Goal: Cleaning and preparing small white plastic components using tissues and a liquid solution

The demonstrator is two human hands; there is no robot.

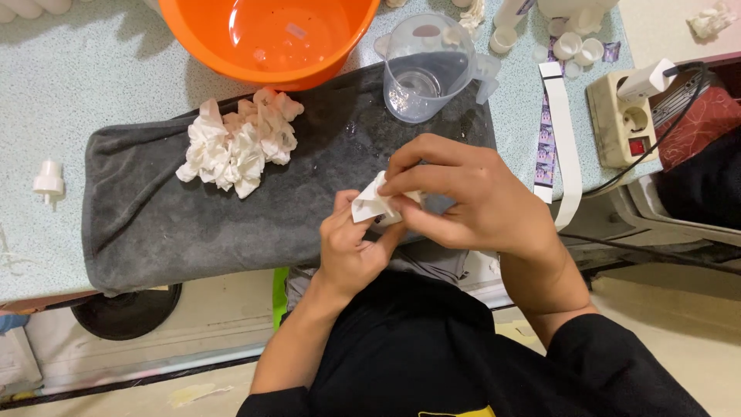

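My left hand [351,247] and my right hand [471,193] meet over the near edge of a dark grey towel [154,216]. Both pinch a small white crumpled piece of paper or tissue [372,205], with something small and dark hidden under it. A heap of crumpled white tissues [235,143] lies on the towel to the left. A clear plastic measuring jug [424,69] stands on the towel's far right corner.
An orange plastic basin [270,38] sits at the back on the speckled counter [77,77]. At right are a paper strip [559,131], several small white caps [575,48] and a beige power strip [621,116] with a plugged adapter. A white pump nozzle [48,181] lies far left.
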